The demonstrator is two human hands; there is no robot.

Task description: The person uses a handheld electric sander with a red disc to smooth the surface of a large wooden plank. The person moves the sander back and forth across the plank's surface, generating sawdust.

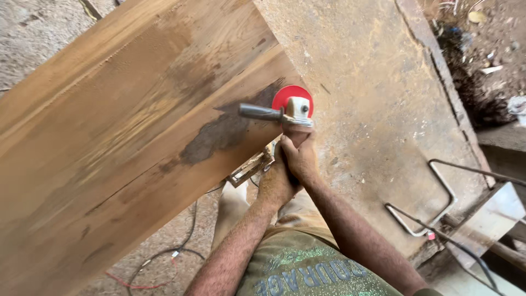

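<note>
Red-guarded grinder (pixel 293 107) clenched by both hands (pixel 290 161) at plank (pixel 126 142) edge; grinder body hidden

No packages, labels, signs — no screens.

Red grinder disc (pixel 292 96), brown plank (pixel 120 142) with dark stain (pixel 224 131)

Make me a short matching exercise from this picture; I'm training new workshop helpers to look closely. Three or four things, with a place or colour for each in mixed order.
Things:
1. sanding disc
2. wooden plank
3. bent metal rod
4. cables

Descriptions:
a. on the ground under the plank
b. red, at the plank's edge
c. lower right, on the dusty slab
d. brown with a dark stain

Pairs: 1-b, 2-d, 3-c, 4-a
</note>
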